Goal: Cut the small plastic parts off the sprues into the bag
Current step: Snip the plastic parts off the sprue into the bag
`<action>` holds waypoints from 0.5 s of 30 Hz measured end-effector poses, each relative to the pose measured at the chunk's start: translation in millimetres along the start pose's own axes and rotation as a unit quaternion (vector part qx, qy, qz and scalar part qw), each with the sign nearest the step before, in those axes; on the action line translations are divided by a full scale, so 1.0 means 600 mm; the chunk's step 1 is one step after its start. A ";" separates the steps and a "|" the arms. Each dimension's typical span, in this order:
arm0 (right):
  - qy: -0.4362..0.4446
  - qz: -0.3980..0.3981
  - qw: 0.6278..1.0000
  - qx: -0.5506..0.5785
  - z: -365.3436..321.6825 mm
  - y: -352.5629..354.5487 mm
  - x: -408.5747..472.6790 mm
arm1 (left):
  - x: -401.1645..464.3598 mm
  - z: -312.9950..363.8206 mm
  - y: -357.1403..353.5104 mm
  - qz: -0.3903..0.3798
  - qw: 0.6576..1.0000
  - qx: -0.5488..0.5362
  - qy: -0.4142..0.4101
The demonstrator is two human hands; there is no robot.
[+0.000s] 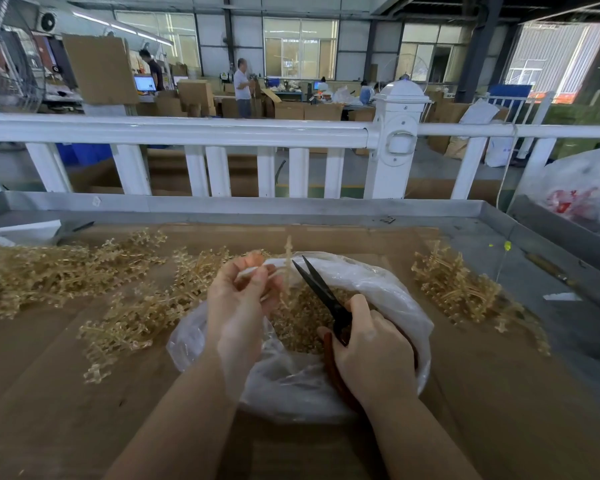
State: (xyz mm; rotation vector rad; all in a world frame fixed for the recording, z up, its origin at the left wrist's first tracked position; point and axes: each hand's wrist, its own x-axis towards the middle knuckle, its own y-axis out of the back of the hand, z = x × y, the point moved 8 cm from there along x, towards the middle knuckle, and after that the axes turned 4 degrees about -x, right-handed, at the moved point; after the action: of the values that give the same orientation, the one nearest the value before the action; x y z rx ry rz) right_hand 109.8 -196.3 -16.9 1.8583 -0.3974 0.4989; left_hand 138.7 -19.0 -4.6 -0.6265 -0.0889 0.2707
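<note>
At frame centre, the left hand (238,303) pinches a sprue (286,268) over the bag (388,292) (cut parts inside); the right hand (371,355) grips open-bladed scissors (321,289) beside it.

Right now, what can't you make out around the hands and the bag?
Head view only:
- Sprue in the left hand: blurred, so whether the scissors touch it is unclear.
- Scissor handles: mostly covered by the right hand.
- Cut parts in the bag: too small to count, partly hidden by both hands.
- Left pile of sprues: cut off by the frame edge.
</note>
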 end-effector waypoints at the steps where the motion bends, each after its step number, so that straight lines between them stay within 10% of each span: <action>1: 0.002 -0.001 1.000 0.003 -0.001 0.000 0.000 | 0.000 0.008 -0.009 -0.007 1.000 0.009 -0.011; 15: 0.009 0.010 1.000 0.005 -0.001 -0.001 -0.002 | 0.009 0.049 -0.091 -0.010 0.983 0.125 -0.138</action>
State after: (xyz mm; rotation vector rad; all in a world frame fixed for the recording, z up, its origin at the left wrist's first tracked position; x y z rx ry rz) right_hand 108.9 -195.6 -18.0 1.8600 -0.4034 0.5315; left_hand 151.3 -43.1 51.5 -0.3355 -0.3224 0.3421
